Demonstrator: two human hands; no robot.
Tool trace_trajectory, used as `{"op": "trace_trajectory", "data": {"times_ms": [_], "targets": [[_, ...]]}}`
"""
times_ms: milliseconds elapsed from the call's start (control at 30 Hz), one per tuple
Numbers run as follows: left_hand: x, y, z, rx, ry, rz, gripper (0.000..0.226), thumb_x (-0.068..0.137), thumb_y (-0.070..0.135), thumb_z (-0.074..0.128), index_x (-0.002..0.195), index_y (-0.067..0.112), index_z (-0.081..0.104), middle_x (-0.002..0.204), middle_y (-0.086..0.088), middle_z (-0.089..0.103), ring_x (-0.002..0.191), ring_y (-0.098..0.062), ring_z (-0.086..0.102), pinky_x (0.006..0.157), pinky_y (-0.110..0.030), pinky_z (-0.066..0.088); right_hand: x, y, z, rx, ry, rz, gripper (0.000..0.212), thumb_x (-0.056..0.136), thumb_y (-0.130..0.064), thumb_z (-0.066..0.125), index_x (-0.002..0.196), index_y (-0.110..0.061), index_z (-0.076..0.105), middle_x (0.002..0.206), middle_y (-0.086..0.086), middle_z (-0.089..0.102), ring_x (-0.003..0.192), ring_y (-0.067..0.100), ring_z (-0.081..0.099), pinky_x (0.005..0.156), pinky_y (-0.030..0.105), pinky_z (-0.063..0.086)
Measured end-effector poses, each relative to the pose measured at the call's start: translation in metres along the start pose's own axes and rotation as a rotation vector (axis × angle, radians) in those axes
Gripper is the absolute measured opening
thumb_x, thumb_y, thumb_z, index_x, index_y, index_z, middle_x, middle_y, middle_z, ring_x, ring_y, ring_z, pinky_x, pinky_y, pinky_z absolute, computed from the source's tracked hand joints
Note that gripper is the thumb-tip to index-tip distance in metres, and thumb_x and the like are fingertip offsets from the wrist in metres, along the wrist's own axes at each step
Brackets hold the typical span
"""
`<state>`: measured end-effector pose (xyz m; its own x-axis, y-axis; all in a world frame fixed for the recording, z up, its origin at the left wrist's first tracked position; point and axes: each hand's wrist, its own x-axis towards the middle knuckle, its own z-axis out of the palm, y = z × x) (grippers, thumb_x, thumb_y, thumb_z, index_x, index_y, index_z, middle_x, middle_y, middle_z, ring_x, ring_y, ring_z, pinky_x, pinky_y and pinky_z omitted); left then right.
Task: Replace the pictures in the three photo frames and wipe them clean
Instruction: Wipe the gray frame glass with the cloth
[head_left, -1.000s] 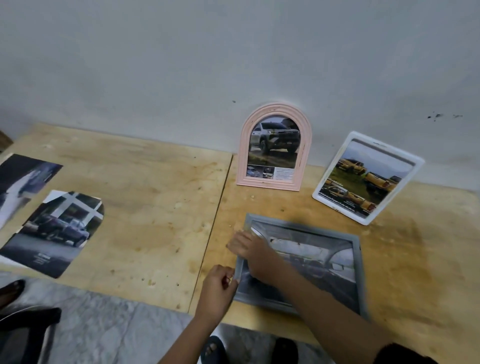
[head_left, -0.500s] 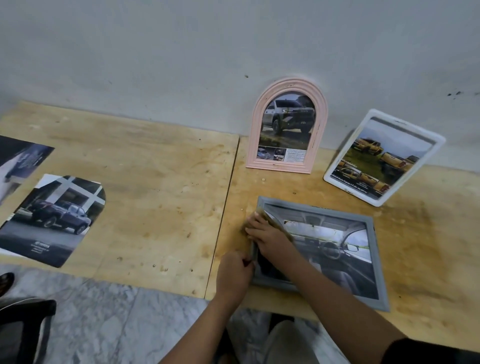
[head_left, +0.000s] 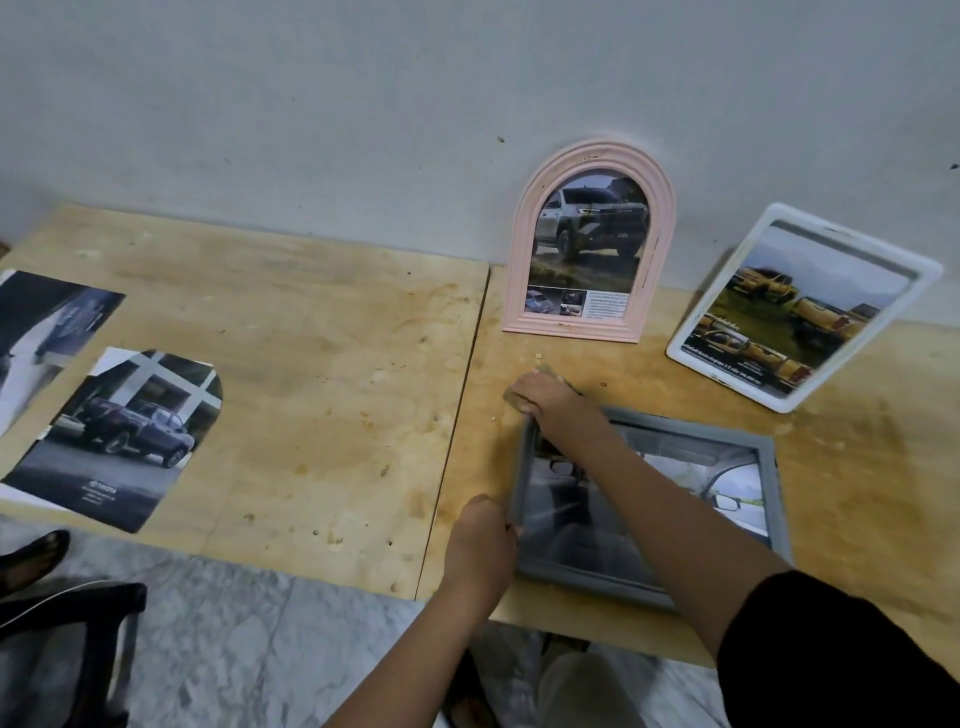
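1. The grey frame (head_left: 561, 525) lies flat and face up by the table's (head_left: 311, 364) front edge, on the right half. My left hand (head_left: 480, 540) pinches its left rim near the front corner. My right hand (head_left: 545, 397) has its fingers bunched down on the cloth (head_left: 513, 398) at the far-left corner.
2. Main worry: the cloth is hanging off that corner onto bare wood, and there are little specks (head_left: 539, 356) lying there. If I drag one back onto the glass, it'll probably scratch.
3. The frame's close to the front edge. If I pull hard toward myself and my pinch slips, it could slide off.
4. My forearm crosses the glass, so I could smear it.
5. The pink arched frame (head_left: 519, 249) leans on the wall just beyond my right hand, with the white frame (head_left: 748, 384) further right. If I overshoot, I could tip the pink one.
6. The loose prints (head_left: 124, 441) sit well apart by the left edge, so no risk there.
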<state>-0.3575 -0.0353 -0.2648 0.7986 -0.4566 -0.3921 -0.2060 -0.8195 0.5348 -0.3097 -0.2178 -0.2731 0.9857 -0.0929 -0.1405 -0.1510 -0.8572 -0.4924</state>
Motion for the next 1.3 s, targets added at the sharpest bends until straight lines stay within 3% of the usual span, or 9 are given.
{"op": "trace_trajectory", "data": {"times_ms": [100, 167, 300, 433, 600, 733, 933, 1067, 1300], "targets": [[0.006, 0.009, -0.007, 0.089, -0.11, 0.015, 0.031, 0.093, 0.019, 0.052, 0.122, 0.008, 0.048, 0.117, -0.009, 0.057, 0.105, -0.023, 0.058, 0.072, -0.021, 0.038, 0.002, 0.006, -0.007, 0.026, 0.021, 0.005, 0.039, 0.098, -0.006, 0.038, 0.137, -0.007, 0.044, 0.148, 0.008, 0.037, 0.141, 0.02, 0.026, 0.111, 0.019, 0.009], [0.012, 0.02, -0.009, 0.199, -0.161, 0.037, 0.036, 0.097, 0.02, 0.044, 0.131, 0.009, 0.037, 0.124, -0.01, 0.054, 0.109, -0.026, 0.057, 0.075, -0.027, 0.042, 0.003, 0.008, -0.008, 0.055, -0.004, -0.023, 0.039, 0.098, -0.004, 0.037, 0.137, -0.006, 0.044, 0.147, 0.009, 0.039, 0.14, 0.02, 0.027, 0.111, 0.02, 0.01], [0.04, 0.038, -0.008, 0.328, -0.104, 0.003, 0.036, 0.101, 0.035, 0.028, 0.127, 0.01, 0.034, 0.12, -0.012, 0.059, 0.105, -0.03, 0.061, 0.073, -0.034, 0.044, 0.009, 0.016, -0.006, 0.122, -0.037, -0.021, 0.036, 0.095, 0.001, 0.04, 0.131, 0.003, 0.049, 0.141, 0.018, 0.045, 0.134, 0.03, 0.035, 0.11, 0.024, 0.017], [0.058, 0.046, -0.002, 0.406, -0.159, -0.038, 0.031, 0.103, 0.031, 0.025, 0.123, 0.009, 0.033, 0.118, -0.013, 0.061, 0.107, -0.03, 0.06, 0.072, -0.033, 0.041, 0.007, 0.022, -0.001, 0.251, 0.039, 0.023, 0.036, 0.094, 0.0, 0.047, 0.128, -0.002, 0.054, 0.139, 0.013, 0.049, 0.132, 0.025, 0.041, 0.11, 0.023, 0.023], [0.06, 0.052, 0.004, 0.372, -0.154, -0.093, 0.027, 0.102, 0.027, 0.027, 0.12, 0.008, 0.035, 0.117, -0.014, 0.061, 0.107, -0.03, 0.059, 0.07, -0.032, 0.036, 0.001, 0.033, 0.001, 0.358, 0.198, 0.008, 0.026, 0.084, 0.008, 0.057, 0.107, 0.004, 0.068, 0.115, 0.018, 0.066, 0.108, 0.029, 0.062, 0.099, 0.026, 0.042], [0.061, 0.055, 0.003, 0.359, -0.144, -0.116, 0.029, 0.102, 0.027, 0.027, 0.123, 0.008, 0.035, 0.119, -0.014, 0.06, 0.108, -0.029, 0.059, 0.076, -0.033, 0.043, -0.01, 0.042, -0.003, 0.333, 0.228, 0.063, 0.026, 0.082, 0.009, 0.059, 0.106, 0.002, 0.069, 0.111, 0.017, 0.067, 0.106, 0.027, 0.062, 0.095, 0.007, 0.034], [0.059, 0.054, 0.002, 0.343, -0.136, -0.099, 0.028, 0.102, 0.027, 0.028, 0.122, 0.009, 0.036, 0.12, -0.015, 0.06, 0.11, -0.031, 0.058, 0.077, -0.034, 0.042, -0.049, 0.077, -0.017, 0.254, 0.294, 0.187, 0.029, 0.081, 0.004, 0.062, 0.107, -0.007, 0.071, 0.113, 0.008, 0.069, 0.108, 0.023, 0.063, 0.099, 0.028, 0.045], [0.058, 0.053, 0.001, 0.331, -0.139, -0.095, 0.026, 0.102, 0.027, 0.028, 0.119, 0.009, 0.038, 0.118, -0.015, 0.06, 0.109, -0.033, 0.057, 0.072, -0.033, 0.036, -0.07, 0.09, -0.025, 0.186, 0.327, 0.288, 0.029, 0.084, 0.001, 0.06, 0.108, -0.01, 0.071, 0.114, 0.005, 0.068, 0.108, 0.021, 0.062, 0.091, 0.021, 0.042], [0.06, 0.053, -0.002, 0.286, -0.146, -0.105, 0.027, 0.102, 0.027, 0.029, 0.119, 0.009, 0.041, 0.117, -0.016, 0.06, 0.108, -0.033, 0.057, 0.074, -0.033, 0.038, -0.102, 0.112, -0.042, 0.157, 0.336, 0.437, 0.03, 0.087, -0.004, 0.058, 0.113, -0.016, 0.069, 0.121, 0.002, 0.065, 0.113, 0.021, 0.059, 0.095, 0.029, 0.044]]}}
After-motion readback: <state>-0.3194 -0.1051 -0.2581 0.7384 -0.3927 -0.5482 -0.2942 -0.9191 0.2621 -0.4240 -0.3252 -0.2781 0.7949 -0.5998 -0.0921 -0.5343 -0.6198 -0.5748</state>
